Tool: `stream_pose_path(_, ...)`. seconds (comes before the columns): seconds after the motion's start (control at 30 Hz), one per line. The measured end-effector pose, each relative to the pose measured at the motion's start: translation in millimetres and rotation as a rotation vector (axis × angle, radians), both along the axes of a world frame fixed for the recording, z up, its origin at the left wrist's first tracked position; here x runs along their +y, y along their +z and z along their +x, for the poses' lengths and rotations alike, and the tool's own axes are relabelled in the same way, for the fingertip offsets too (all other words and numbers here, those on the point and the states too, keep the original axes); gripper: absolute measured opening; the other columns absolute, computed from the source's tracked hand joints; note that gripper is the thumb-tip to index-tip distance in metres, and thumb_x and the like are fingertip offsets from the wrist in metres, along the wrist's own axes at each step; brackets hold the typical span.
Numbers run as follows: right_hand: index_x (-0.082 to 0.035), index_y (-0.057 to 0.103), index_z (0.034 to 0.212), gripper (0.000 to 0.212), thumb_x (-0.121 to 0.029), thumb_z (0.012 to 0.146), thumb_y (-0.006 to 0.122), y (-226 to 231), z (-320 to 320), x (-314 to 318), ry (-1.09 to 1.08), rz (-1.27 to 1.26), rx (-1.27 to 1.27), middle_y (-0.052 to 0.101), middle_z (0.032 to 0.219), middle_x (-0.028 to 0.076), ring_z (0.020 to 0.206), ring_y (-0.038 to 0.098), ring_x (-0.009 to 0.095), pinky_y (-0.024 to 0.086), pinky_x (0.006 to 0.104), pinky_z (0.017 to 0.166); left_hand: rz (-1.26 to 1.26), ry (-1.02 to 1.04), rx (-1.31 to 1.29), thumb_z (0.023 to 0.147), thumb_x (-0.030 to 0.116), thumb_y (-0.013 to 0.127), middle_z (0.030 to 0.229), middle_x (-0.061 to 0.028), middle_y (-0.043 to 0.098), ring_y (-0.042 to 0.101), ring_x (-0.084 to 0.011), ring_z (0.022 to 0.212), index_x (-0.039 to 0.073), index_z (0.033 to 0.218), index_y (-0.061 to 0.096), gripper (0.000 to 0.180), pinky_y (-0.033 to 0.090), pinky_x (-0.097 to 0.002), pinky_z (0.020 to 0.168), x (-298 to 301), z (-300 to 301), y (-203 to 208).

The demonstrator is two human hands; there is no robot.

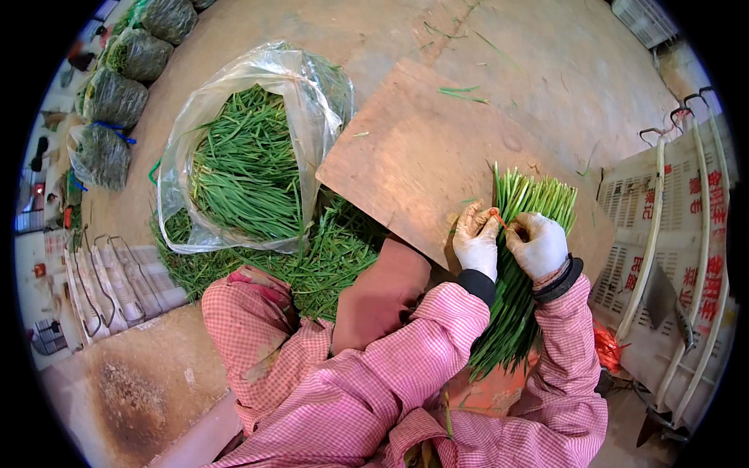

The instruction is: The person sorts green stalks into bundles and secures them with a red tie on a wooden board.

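A thick bundle of garlic chives (507, 327) lies before me, pale stem ends away from me, the near part resting over an orange-red surface (491, 390). Across its upper part runs a thin red tie (500, 219). My left hand (474, 240), in a stained white glove, pinches this tie at the bundle's left side. On top of the stems, my gloved right hand (538, 244) has thumb and forefinger pinched together at the tie's other end. Where the tie passes around the bundle is hidden.
A wooden board (413, 148) lies under the bundle's far end. Left of it, an open clear bag (173, 199) holds chives above loose greens (234, 269). White crates (632, 210) stand right, with a broad-bladed knife (669, 300). Filled bags (117, 97) line the far left.
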State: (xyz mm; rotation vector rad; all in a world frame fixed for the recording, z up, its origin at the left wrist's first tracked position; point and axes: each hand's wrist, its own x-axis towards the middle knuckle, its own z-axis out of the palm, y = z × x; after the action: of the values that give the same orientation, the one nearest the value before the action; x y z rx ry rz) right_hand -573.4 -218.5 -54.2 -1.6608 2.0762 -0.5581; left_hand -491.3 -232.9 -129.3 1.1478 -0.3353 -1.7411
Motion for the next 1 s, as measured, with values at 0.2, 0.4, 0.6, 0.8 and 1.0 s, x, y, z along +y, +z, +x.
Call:
stream_pose_path(0.2,-0.004,0.053,0.061,0.011,-0.014,0.064,0.057,-2,6,-1,-0.007,0.016,0.105,0.052,0.059,0.014,0.06,0.053,0.03,0.043,0.0361,0.054,-0.133,0.021,-0.088,0.073,-0.012,0.05,0.089,-0.009,0.054,0.052,-0.0121,0.079,-0.001,0.116,0.036,0.047,0.043,-0.0217,0.074,7,-5,-4)
stream_pose_path(0.4,-0.004,0.054,0.065,0.012,-0.016,0.067,0.057,-5,11,1,-0.051,0.004,0.146,0.052,0.062,0.014,0.061,0.054,0.03,0.043,0.0362,0.055,-0.201,-0.029,-0.208,0.073,-0.013,0.049,0.088,-0.0093,0.054,0.052,-0.0127,0.08,-0.002,0.119,0.034,0.049,0.042,-0.0222,0.076,12,-5,-4)
stream_pose_path(0.6,-0.005,0.055,0.071,0.01,-0.015,0.07,0.056,-15,12,3,-0.082,-0.072,0.198,0.053,0.066,0.014,0.064,0.054,0.029,0.044,0.0363,0.056,-0.099,-0.072,0.025,0.076,-0.009,0.048,0.093,-0.011,0.055,0.053,-0.013,0.084,-0.001,0.114,0.038,0.041,0.042,-0.0224,0.078,13,2,4)
stream_pose_path(0.8,-0.006,0.056,0.075,0.009,-0.014,0.072,0.055,-15,11,5,-0.092,-0.121,0.182,0.054,0.067,0.014,0.063,0.055,0.029,0.044,0.0367,0.056,0.144,-0.112,0.253,0.076,-0.002,0.054,0.097,-0.0096,0.056,0.053,-0.013,0.088,-0.003,0.1,0.051,0.024,0.041,-0.0206,0.08,3,14,12)
stream_pose_path(1.0,-0.005,0.055,0.074,0.011,-0.016,0.073,0.054,-16,12,5,-0.052,-0.05,0.222,0.055,0.068,0.014,0.064,0.054,0.03,0.044,0.0372,0.057,0.128,-0.174,0.146,0.074,-0.002,0.057,0.087,-0.0066,0.059,0.054,-0.0109,0.08,-0.001,0.09,0.058,0.016,0.042,-0.019,0.075,-3,15,13)
